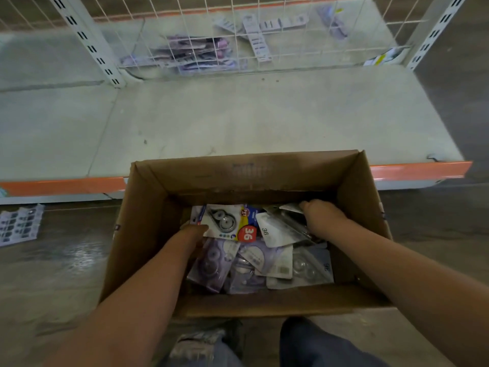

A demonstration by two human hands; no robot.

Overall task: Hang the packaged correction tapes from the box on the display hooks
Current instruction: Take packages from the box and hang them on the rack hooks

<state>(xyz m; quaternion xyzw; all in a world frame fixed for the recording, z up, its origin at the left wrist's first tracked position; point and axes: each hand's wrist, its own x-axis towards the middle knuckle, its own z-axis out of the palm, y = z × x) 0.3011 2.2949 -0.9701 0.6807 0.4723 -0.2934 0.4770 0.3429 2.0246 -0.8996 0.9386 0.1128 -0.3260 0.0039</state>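
Observation:
An open cardboard box sits on the floor before me, holding several packaged correction tapes. Both my hands are down inside it. My left hand grips the near edge of a white pack with a red "36" sticker. My right hand is closed over a bunch of white-backed packs at the right of the pile. Purple-carded packs lie loose beneath. No display hooks show clearly; a white wire grid panel stands at the back of the shelf.
A pale low shelf with an orange front edge lies just beyond the box. More packs lie behind the grid. A blister sheet rests on the floor at left. My knees are below the box.

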